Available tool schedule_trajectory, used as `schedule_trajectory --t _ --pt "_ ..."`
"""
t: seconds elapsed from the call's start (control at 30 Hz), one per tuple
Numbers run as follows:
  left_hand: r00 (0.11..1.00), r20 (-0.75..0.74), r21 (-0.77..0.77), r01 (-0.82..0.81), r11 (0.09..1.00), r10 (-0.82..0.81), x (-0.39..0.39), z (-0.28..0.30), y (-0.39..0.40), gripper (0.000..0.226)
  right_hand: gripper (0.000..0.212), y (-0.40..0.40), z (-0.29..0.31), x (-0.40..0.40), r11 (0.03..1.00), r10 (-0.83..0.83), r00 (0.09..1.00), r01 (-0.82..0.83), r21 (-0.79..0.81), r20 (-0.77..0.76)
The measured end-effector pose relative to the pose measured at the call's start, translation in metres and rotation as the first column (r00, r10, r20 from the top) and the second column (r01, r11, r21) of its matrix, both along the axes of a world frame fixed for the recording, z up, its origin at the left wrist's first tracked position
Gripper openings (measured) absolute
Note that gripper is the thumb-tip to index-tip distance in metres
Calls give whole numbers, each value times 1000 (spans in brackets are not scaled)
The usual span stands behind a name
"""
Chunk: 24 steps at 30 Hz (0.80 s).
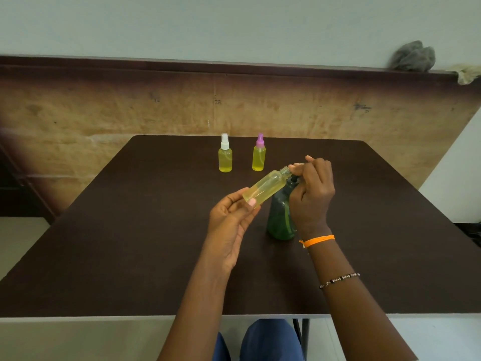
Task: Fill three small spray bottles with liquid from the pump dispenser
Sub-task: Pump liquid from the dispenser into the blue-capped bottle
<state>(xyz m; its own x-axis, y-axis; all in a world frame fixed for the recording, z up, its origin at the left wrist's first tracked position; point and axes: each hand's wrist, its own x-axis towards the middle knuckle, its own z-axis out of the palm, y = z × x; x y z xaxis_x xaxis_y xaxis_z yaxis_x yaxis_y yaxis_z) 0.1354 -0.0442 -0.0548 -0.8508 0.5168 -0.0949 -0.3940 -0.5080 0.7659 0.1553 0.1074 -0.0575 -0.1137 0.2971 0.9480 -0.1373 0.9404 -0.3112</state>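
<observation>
Uncapped bottle (pixel 265 187) holds yellow liquid

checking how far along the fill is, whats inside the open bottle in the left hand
The uncapped bottle, tilted in the left hand, holds pale yellow liquid along its length. Its base is covered by the fingers, so the level there is hidden.

Your head camera gives soft, even, fairly dim indoor light; no hard shadows on the dark table (pixel 130 256), no visible lamp. You get only faint shading under the hands. Weak sheen runs along the table's near edge. Wide-angle distortion is strong: the wall ledge (pixel 234 64) bows and the table sides splay outward. Centre reads reasonably sharp; the far-right cloths (pixel 413 56) look soft and smeared. Colours lean slightly greenish, and no glare is blown out
</observation>
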Motion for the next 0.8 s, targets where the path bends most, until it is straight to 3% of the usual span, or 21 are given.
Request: schedule_trajectory --t 0.3,0.5,0.8 --pt "1000 -6 2 7 1000 -7 -1 1 -1 24 28 -1 17 4 1000 -4 995 1 21 103" --pt "1000 6 -2 1 1000 0 -1 -2 1 23 29 -1 -2 -3 998 -38 999 39 -44 17" --pt "1000 5 -11 13 1000 -13 2 2 -2 25 29 -2 18 -1 1000 -25 998 25 -12 54"
